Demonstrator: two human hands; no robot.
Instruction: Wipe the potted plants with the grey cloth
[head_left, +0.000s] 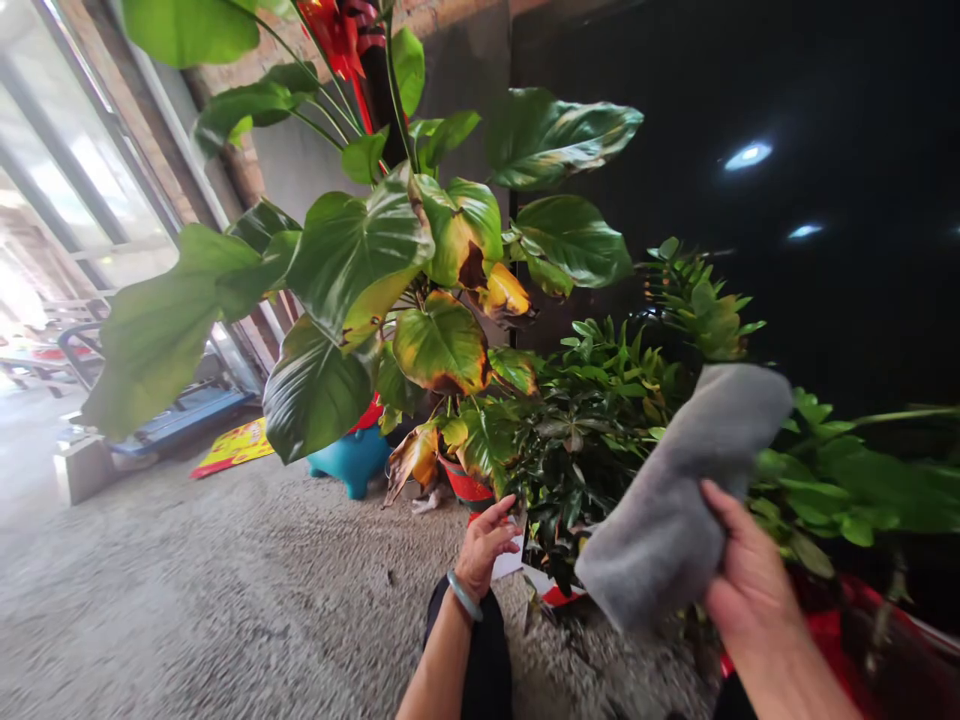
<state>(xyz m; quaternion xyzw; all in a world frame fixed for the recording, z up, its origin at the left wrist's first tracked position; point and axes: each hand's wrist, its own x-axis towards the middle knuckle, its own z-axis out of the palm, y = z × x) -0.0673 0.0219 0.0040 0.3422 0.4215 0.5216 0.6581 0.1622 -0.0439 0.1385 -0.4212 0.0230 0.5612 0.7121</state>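
Note:
My right hand (742, 570) grips a folded grey cloth (675, 500), held up in front of the low dark-green plant (592, 420). My left hand (484, 545), with a pale bangle on the wrist, reaches toward the lower leaves of that plant; its fingers are curled and slightly apart, and nothing shows in them. Above and to the left rises a big-leaved plant (360, 250) with several yellowing, brown-edged leaves (442, 345).
A teal pot (352, 460) and a red pot (465, 485) stand on the gravelly floor (225, 600). A yellow-red mat (232, 447) lies at left by a blue cart (180, 410). Dark glass wall (787, 200) behind. More green foliage (862, 490) at right.

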